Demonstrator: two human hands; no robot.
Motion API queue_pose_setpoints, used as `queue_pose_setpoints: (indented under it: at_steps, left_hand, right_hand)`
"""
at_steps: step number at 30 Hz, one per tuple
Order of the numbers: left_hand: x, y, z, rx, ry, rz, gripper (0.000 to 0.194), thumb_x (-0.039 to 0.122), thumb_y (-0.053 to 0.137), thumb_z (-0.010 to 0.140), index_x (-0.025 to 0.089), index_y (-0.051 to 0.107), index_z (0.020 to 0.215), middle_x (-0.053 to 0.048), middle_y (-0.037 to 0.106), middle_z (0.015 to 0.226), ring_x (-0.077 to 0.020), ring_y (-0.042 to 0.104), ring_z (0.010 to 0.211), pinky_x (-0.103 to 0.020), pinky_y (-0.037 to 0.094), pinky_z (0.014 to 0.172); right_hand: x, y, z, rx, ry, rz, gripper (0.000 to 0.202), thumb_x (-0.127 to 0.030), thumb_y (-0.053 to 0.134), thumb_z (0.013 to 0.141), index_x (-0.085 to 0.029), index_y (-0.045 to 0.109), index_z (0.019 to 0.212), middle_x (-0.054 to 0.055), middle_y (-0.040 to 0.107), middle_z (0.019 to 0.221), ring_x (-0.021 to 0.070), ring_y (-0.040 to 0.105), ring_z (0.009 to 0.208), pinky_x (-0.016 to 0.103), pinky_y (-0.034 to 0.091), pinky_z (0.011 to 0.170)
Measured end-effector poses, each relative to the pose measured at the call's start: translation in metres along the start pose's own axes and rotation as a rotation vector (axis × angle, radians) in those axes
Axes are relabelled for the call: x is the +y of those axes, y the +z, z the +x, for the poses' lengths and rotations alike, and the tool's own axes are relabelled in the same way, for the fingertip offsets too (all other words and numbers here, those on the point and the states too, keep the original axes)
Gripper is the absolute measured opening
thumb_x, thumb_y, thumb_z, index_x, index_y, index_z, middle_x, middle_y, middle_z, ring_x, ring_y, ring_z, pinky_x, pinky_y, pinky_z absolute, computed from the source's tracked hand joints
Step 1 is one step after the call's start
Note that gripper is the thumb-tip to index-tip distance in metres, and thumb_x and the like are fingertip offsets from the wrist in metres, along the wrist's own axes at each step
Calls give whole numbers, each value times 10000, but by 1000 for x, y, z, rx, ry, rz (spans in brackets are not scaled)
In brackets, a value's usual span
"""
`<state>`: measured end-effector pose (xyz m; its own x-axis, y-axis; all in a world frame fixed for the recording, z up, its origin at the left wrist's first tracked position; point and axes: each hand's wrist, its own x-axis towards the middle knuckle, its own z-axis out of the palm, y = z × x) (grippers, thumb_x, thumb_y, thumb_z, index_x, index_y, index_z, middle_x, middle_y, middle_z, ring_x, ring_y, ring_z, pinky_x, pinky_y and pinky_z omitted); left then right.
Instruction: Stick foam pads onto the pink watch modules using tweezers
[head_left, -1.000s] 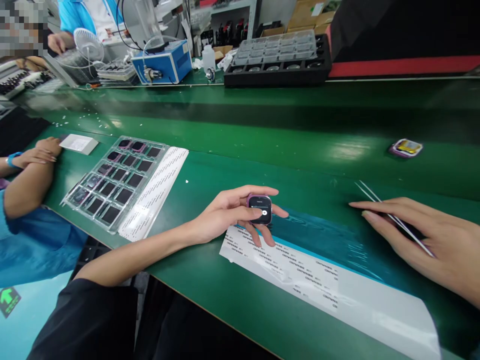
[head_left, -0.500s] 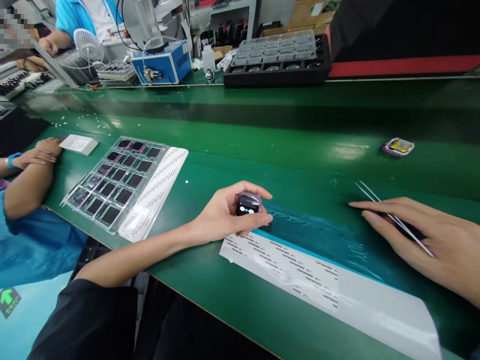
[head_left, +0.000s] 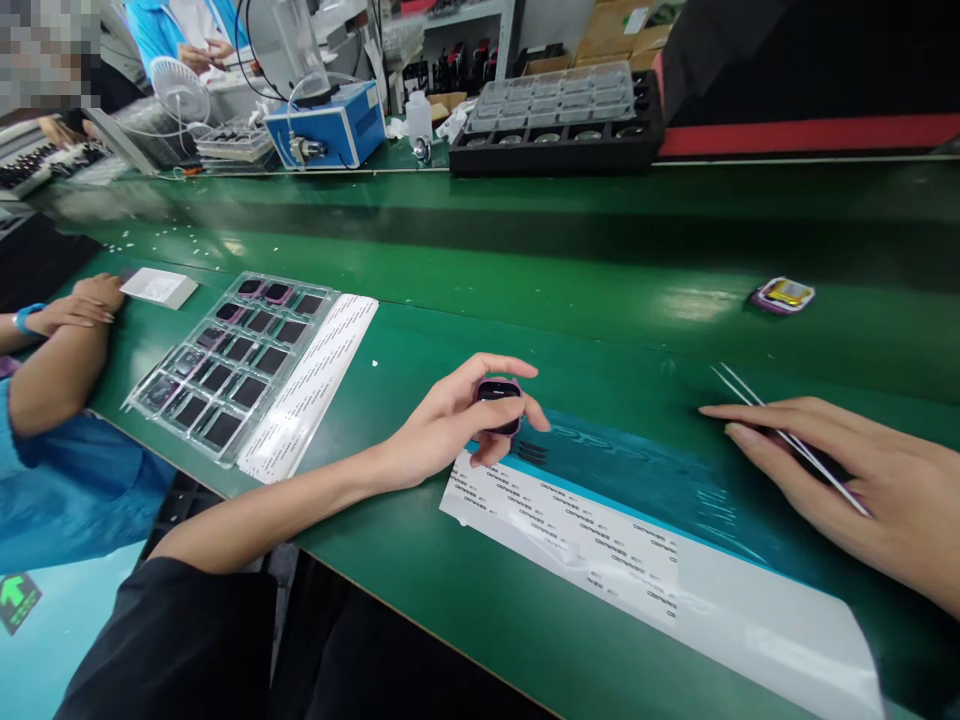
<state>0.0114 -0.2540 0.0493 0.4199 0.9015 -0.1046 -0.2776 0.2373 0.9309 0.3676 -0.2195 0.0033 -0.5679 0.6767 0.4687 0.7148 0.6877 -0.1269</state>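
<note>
My left hand point(head_left: 442, 420) is closed around a small purple-framed smartwatch body point(head_left: 504, 392), its dark glossy screen facing me and the thumb lying across it. Beneath that hand lies a sheet point(head_left: 570, 540), part white with printed rows and part clear blue film point(head_left: 637, 460); a few short black strips point(head_left: 532, 453) sit on the film. At the right, my right hand point(head_left: 840, 470) grips a pair of thin metal tweezers point(head_left: 787, 437), tips pointing up and left. The tweezers' tips stand a little apart, with nothing visible between them.
A purple watch case with yellow parts point(head_left: 784, 294) lies on the green belt point(head_left: 450, 250). At left are a clear tray point(head_left: 240, 350) of dark screens, a printed white strip point(head_left: 315, 390) and a white box point(head_left: 159, 288). A co-worker's folded arms point(head_left: 64, 340) rest beside them.
My left thumb has slid over the watch's screen, which showed lit icons before and is now dark. The purple case on the belt has shifted slightly left. My right hand stays put.
</note>
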Motion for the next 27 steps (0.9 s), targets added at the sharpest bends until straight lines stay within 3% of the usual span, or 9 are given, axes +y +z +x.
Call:
queue_pose_setpoints:
  at_steps: [3, 7, 13, 20, 23, 27]
  left_hand:
    - [-5, -3, 1, -50, -14, -65, 329, 349, 632, 979, 188, 585, 1262, -90, 755, 1076, -113, 640, 582, -269, 446, 516]
    - [-9, -6, 1, -48, -1, -18, 311, 297, 650, 998, 176, 621, 1283, -137, 784, 1152, -111, 669, 595, -262, 492, 551]
    - [-11, -13, 3, -177, -33, -214, 507, 372, 603, 953, 129, 629, 1398, -235, 762, 1303, -227, 780, 656, -329, 580, 547]
    - [-8, -7, 0, -135, -27, -80, 442, 269, 756, 941, 171, 618, 1349, -222, 750, 1349, -173, 778, 670, -267, 595, 561]
    - [-10, -5, 2, -100, -26, -98, 351, 416, 700, 1001, 153, 644, 1226, -217, 790, 1248, -163, 751, 601, -268, 578, 526]
    - [-12, -7, 6, -64, -43, -154, 464, 577, 579, 1029, 140, 653, 1167, -204, 821, 1133, -180, 735, 554, -290, 556, 502]
  right_hand:
    - [1, 1, -1, -3, 8, 10, 375, -520, 439, 1126, -275, 718, 1178, 33, 785, 1047, 187, 742, 739, 288, 533, 545]
    - [0, 1, -1, -1, 21, 27, 366, -515, 453, 1119, -277, 725, 1178, 35, 785, 1054, 189, 736, 727, 289, 530, 526]
    - [-3, -2, 2, 11, -19, 0, 341, -481, 445, 1132, -259, 698, 1184, 41, 770, 1027, 167, 715, 701, 265, 517, 505]
    - [-2, 0, 1, -1, -7, 13, 353, -492, 444, 1131, -264, 707, 1186, 39, 777, 1036, 171, 723, 700, 273, 537, 529]
    - [-1, -1, 1, 15, -13, 2, 351, -485, 439, 1134, -261, 706, 1175, 38, 775, 1026, 168, 719, 695, 263, 527, 508]
    - [-1, -2, 1, -2, -38, -13, 339, -473, 439, 1138, -253, 694, 1181, 42, 769, 1034, 163, 722, 712, 246, 517, 489]
